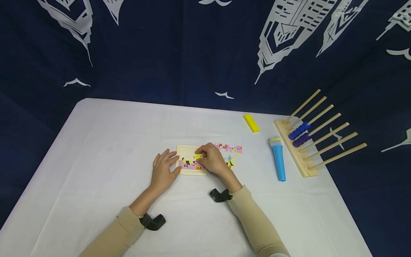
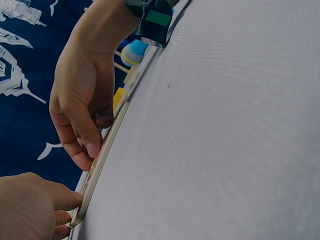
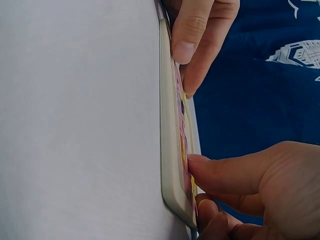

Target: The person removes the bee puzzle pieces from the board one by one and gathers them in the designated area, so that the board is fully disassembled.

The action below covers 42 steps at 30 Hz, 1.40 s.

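Note:
A shallow wooden puzzle tray [image 1: 184, 151] lies flat on the white table, its lower part filled with pink and yellow picture pieces [image 1: 187, 164]. My left hand [image 1: 163, 173] steadies the tray's left side, fingers spread and thumb at the near corner. Over the tray's right half, my right hand [image 1: 212, 159] pinches a puzzle piece with curled fingers; a yellow piece [image 1: 198, 156] shows beside the fingertips. In the right wrist view the right thumb [image 3: 200, 162] meets the picture surface. The held piece is mostly hidden by the fingers.
Loose pink puzzle pieces [image 1: 228, 147] and a yellow-and-blue one [image 1: 230, 161] lie right of the tray. Farther off are a yellow block [image 1: 251, 123], a blue toy microphone [image 1: 278, 160] and a wooden peg rack [image 1: 297, 150] with blue and purple beads. A dark printed curtain [image 1: 144, 53] hangs behind.

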Tool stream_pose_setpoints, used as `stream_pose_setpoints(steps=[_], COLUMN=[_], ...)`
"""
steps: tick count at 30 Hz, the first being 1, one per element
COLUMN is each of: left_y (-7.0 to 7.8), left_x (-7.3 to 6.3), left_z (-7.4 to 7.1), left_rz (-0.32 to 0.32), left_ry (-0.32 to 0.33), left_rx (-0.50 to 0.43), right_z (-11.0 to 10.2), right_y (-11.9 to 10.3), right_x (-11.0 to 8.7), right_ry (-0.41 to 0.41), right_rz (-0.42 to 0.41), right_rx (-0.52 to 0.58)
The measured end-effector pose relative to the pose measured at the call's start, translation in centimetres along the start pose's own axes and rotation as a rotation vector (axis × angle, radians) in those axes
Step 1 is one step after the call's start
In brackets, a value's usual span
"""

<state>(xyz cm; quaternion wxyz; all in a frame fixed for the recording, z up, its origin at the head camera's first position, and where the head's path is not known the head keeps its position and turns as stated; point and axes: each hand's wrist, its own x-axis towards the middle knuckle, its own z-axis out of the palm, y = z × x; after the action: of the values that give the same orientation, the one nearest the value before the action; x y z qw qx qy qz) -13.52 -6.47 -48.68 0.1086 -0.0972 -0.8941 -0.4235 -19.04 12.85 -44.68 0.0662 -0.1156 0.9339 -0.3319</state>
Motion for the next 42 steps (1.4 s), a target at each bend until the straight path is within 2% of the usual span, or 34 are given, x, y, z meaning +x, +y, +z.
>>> stream_pose_setpoints(steps=[7,12,15,19,24,28,34,37,42], left_y=[0.0,0.1,0.2,0.3,0.3,0.2,0.2,0.2,0.2], left_x=[0.1,0.2,0.3,0.3,0.2,0.1,0.1,0.0,0.0], left_z=[0.1,0.3,0.3,0.2,0.4,0.4,0.2,0.1,0.1], left_rz=[0.006,0.014,0.017,0.018,0.018,0.007,-0.008,-0.011,-0.019], left_ry=[0.002,0.006,0.006,0.006,0.010,-0.003,-0.018,-0.020,-0.022], left_rx=[0.006,0.004,0.000,0.000,0.003,-0.010,-0.011,-0.016,-0.024], right_z=[-0.1,-0.3,-0.5,-0.9,-2.7,-5.2,-8.7,-9.7,-10.4], right_y=[0.0,0.2,0.3,0.4,0.8,2.4,6.3,8.0,9.8], right_x=[0.1,0.1,0.1,0.1,0.0,-0.7,-2.3,-3.2,-4.1], right_ry=[0.003,0.051,0.070,0.050,0.054,0.112,0.181,0.169,0.103], right_rz=[-0.016,-0.038,-0.052,-0.058,-0.029,-0.005,0.066,0.126,0.205], right_rx=[-0.010,0.013,0.078,0.197,0.319,0.350,0.352,0.332,0.272])
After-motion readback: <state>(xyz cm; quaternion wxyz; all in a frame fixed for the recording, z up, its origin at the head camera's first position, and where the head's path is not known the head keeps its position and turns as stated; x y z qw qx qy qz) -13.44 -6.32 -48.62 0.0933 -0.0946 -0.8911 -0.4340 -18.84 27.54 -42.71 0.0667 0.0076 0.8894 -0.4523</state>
